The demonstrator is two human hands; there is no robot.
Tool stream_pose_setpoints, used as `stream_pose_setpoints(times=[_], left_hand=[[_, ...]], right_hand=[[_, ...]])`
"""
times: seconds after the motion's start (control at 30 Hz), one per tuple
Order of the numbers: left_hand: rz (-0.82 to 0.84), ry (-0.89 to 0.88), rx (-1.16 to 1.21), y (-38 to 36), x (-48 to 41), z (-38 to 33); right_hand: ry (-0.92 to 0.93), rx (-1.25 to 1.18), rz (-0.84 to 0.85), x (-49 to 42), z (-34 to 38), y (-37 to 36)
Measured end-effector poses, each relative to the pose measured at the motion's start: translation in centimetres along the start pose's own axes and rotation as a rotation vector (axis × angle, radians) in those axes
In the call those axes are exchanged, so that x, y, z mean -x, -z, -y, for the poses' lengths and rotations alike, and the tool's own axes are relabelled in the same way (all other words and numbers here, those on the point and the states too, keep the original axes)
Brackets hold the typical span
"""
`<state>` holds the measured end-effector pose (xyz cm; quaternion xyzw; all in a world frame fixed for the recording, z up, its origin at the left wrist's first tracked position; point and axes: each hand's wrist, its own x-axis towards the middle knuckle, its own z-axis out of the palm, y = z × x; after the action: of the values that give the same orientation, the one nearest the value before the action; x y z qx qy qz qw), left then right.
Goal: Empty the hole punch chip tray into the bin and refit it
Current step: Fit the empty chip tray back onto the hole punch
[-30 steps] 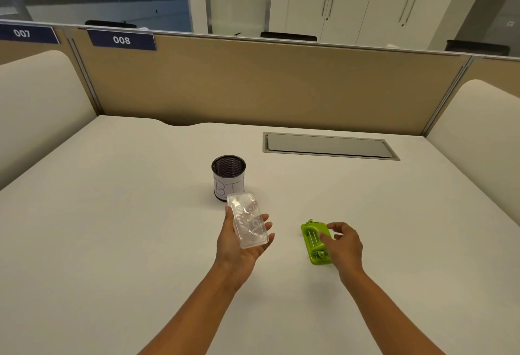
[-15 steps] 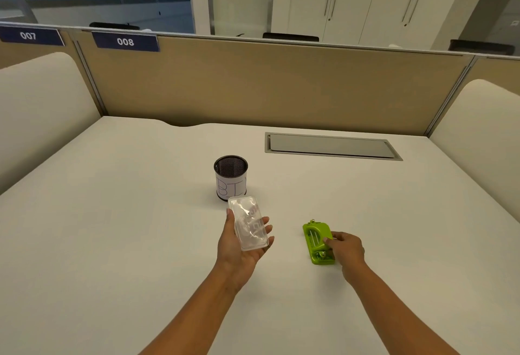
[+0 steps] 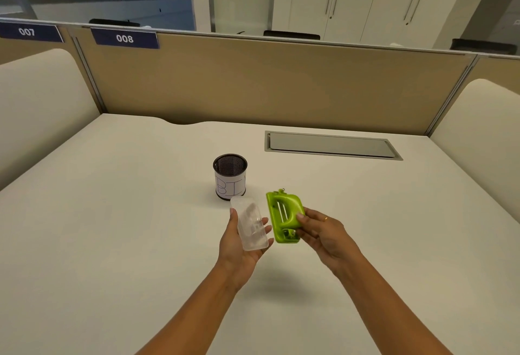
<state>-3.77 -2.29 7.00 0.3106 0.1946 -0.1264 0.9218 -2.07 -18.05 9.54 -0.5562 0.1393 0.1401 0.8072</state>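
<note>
My left hand (image 3: 239, 245) has its grip closed around the clear chip tray (image 3: 251, 223), held above the tabletop (image 3: 112, 228) just in front of the mesh bin (image 3: 230, 176). My right hand (image 3: 323, 235) has its grip closed on the green hole punch (image 3: 282, 214), lifted off the tabletop and tilted, just beside the tray without touching it.

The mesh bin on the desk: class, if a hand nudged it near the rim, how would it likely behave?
The small dark mesh cylinder bin is taller than wide and stands upright, so it may tip. It looks empty and light, so it could slide on the smooth white desk. Tipped, it would probably roll.
</note>
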Motion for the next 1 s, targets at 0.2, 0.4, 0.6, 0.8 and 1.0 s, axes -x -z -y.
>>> stream_pose_setpoints(times=[0.2,0.4,0.6,0.8,1.0], left_hand=[[0.077,0.004,-0.064,-0.2,0.3,0.2],[0.1,0.002,-0.053,-0.1,0.1,0.4],[0.108,0.012,-0.05,-0.2,0.2,0.4],[0.099,0.0,-0.029,0.0,0.0,0.7],[0.083,-0.015,-0.018,-0.1,0.1,0.8]], right_hand=[[0.003,0.113,0.125,1.2,-0.3,-2.4],[-0.035,0.04,0.157,1.5,-0.4,-3.0],[-0.042,0.016,0.152,1.7,-0.4,-3.1],[-0.024,0.017,0.151,1.6,-0.7,-3.2],[0.005,0.036,0.149,1.7,-0.8,-3.4]])
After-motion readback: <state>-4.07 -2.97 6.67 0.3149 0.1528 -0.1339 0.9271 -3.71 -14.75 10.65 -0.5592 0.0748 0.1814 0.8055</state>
